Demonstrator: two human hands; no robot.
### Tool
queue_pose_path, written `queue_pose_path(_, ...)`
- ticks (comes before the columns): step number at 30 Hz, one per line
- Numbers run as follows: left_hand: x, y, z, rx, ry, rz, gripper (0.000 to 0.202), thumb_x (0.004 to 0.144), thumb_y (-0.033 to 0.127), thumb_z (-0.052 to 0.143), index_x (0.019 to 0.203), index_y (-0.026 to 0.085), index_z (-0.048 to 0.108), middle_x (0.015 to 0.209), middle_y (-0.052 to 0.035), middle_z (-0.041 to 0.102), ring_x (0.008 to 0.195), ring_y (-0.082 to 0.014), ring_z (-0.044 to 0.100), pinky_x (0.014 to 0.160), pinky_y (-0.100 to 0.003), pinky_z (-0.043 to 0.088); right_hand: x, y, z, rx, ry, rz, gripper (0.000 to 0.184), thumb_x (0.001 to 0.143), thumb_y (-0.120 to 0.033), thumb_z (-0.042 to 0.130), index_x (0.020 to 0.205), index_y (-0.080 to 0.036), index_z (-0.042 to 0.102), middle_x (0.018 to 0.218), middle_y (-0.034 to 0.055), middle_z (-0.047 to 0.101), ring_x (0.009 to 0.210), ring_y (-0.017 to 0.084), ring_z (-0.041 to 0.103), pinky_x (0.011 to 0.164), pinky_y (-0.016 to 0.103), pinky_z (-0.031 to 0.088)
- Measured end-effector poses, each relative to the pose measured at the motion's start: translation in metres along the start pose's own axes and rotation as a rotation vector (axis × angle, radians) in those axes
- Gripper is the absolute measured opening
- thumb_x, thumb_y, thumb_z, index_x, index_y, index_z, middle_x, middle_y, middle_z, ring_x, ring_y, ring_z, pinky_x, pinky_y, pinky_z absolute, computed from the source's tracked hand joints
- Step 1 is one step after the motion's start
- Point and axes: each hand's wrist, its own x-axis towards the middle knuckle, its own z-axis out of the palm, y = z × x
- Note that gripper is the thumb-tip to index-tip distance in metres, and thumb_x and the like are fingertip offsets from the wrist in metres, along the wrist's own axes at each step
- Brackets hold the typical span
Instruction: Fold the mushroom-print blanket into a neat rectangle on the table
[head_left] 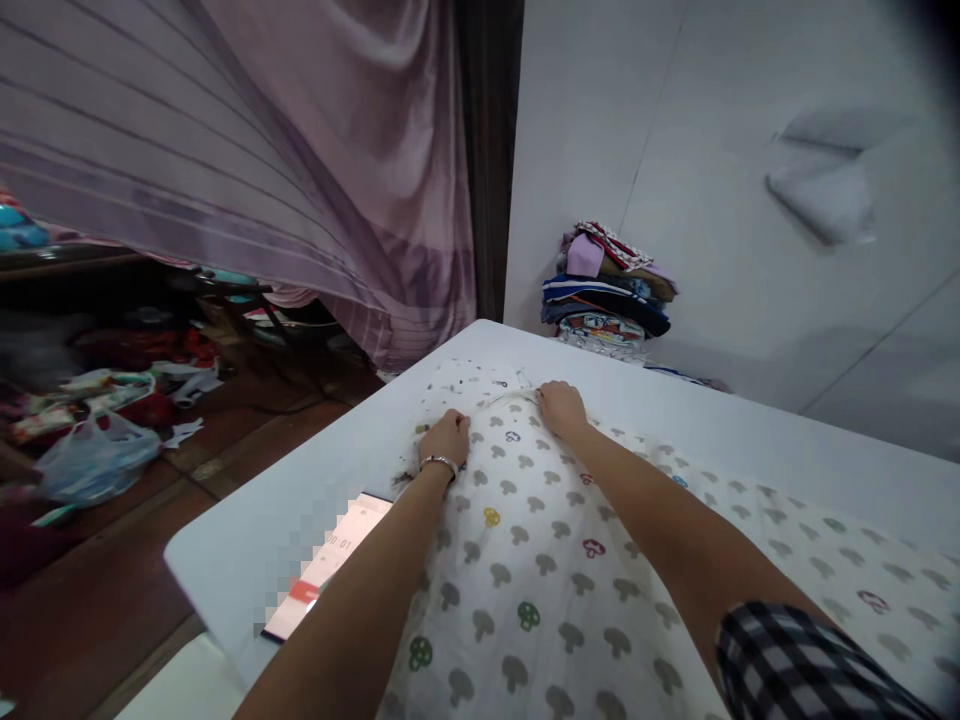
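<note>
A white cloth (555, 600) printed with grey and coloured mushrooms spreads over the white table and toward me. My left hand (447, 438), with a bracelet on the wrist, is closed on the left end of the cloth's far edge. At the right end of that edge, my right hand (562, 406) pinches the fabric. Between the two hands the edge runs nearly straight. Just beyond them lies more white fabric (469, 380) with small dark marks. A phone (337, 560) with a lit screen lies left of my left forearm, which partly covers it.
Folded clothes (607, 285) are stacked at the table's far side, against a white wall (720, 200). A pinkish curtain (360, 170) hangs beyond the left table edge (322, 450). On the floor at left sit a plastic bag (101, 455) and scattered cloth.
</note>
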Motion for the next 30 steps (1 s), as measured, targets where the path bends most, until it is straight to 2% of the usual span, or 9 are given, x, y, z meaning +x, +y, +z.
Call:
queue_pose_path(5,0.000,0.000,0.000,-0.012,0.009,0.003,0.026,0.089,0.041,0.034,0.095,0.026,0.055,0.095,-0.0058,0.068,0.090,-0.0220,0.063,0.070,-0.030,0.043,0.009,0.004,0.000,-0.022,0.065,-0.019,0.027,0.092,-0.018,0.035,0.100,-0.014,0.060,0.111,0.0154,0.056,0.103,0.025,0.047,0.082,0.034,0.034)
queue_pose_path(9,0.000,-0.002,0.002,-0.018,0.010,0.004,0.027,0.089,0.041,0.034,0.095,0.025,0.055,0.093,-0.0057,0.068,0.089,-0.0222,0.063,0.069,-0.030,0.042,0.016,0.004,0.003,-0.009,-0.009,0.007,0.025,0.090,-0.013,0.036,0.101,-0.014,0.058,0.103,0.0130,0.061,0.097,0.023,0.052,0.082,0.034,0.034)
queue_pose_path(13,-0.002,-0.002,0.003,-0.031,0.020,0.003,0.026,0.089,0.041,0.034,0.095,0.026,0.055,0.095,-0.0056,0.068,0.091,-0.0222,0.063,0.070,-0.030,0.042,0.023,0.004,0.001,-0.023,-0.013,-0.008,0.029,0.089,-0.010,0.034,0.107,-0.015,0.056,0.103,0.0123,0.062,0.096,0.023,0.054,0.081,0.034,0.035)
queue_pose_path(17,-0.004,0.001,-0.006,-0.049,0.024,0.007,0.024,0.089,0.039,0.036,0.094,0.025,0.055,0.093,-0.0052,0.068,0.090,-0.0214,0.062,0.071,-0.030,0.042,0.041,0.000,-0.013,-0.056,0.030,-0.058,0.030,0.087,-0.008,0.035,0.103,-0.014,0.059,0.109,0.0150,0.059,0.104,0.024,0.050,0.085,0.035,0.033)
queue_pose_path(20,-0.002,0.001,-0.016,-0.014,0.074,0.013,0.024,0.090,0.036,0.035,0.096,0.024,0.054,0.098,-0.0068,0.066,0.090,-0.0217,0.061,0.071,-0.031,0.043,0.059,-0.011,-0.020,-0.073,0.073,-0.098,0.030,0.088,-0.010,0.036,0.106,-0.014,0.059,0.110,0.0156,0.059,0.105,0.025,0.049,0.086,0.035,0.033)
queue_pose_path(25,0.002,-0.008,-0.011,0.101,0.034,-0.030,0.025,0.090,0.034,0.034,0.098,0.022,0.055,0.103,-0.0093,0.064,0.090,-0.0246,0.061,0.071,-0.034,0.042,0.074,-0.030,-0.008,-0.087,-0.001,-0.131,0.030,0.086,-0.009,0.037,0.100,-0.014,0.063,0.105,0.0148,0.062,0.103,0.025,0.051,0.085,0.037,0.035)
queue_pose_path(30,0.003,-0.015,-0.001,0.077,0.061,-0.006,0.026,0.088,0.037,0.035,0.095,0.023,0.055,0.100,-0.0076,0.066,0.089,-0.0244,0.061,0.070,-0.034,0.043,0.073,-0.029,0.003,-0.052,0.026,-0.078,0.031,0.089,-0.011,0.033,0.108,-0.014,0.059,0.114,0.0156,0.058,0.108,0.025,0.048,0.085,0.036,0.037)
